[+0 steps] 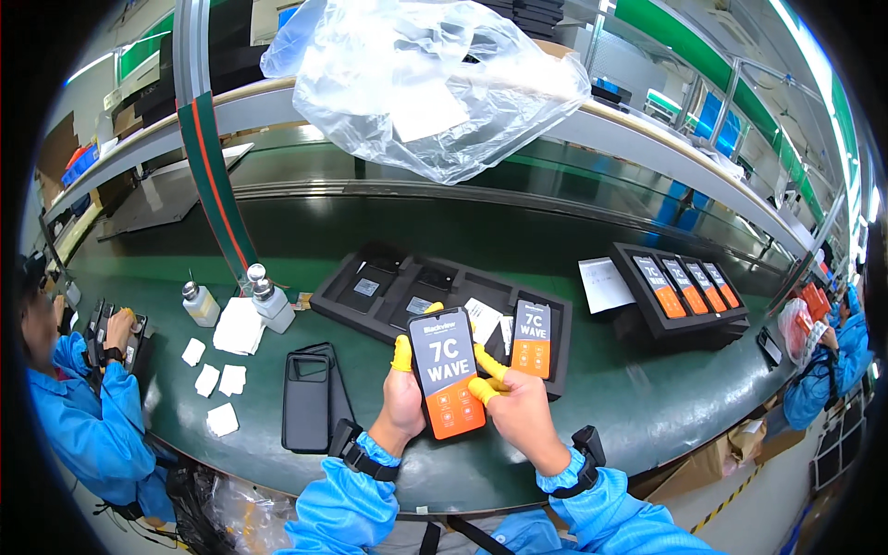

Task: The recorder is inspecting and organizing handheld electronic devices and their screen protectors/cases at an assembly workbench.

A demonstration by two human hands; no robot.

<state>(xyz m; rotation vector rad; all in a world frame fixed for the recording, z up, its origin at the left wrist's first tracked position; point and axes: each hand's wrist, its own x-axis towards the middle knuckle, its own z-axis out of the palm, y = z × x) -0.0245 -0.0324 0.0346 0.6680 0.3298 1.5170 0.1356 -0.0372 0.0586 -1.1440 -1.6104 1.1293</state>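
Observation:
Upright between my hands is a smartphone with a dark and orange printed film on its front. My left hand grips its left edge, with yellow cots on the fingers. My right hand, also with yellow finger cots, pinches its right edge near the middle. Just beyond lies a black foam tray with compartments. In its right end sits another film-covered phone; dark phones lie toward its left. Left of my left hand, black phone cases rest overlapping on the green bench.
Two dispenser bottles stand beside white wipes and small white squares. At right, stacked black trays hold several phones, beside a white sheet. A plastic bag overhangs the shelf. Co-workers sit at both sides.

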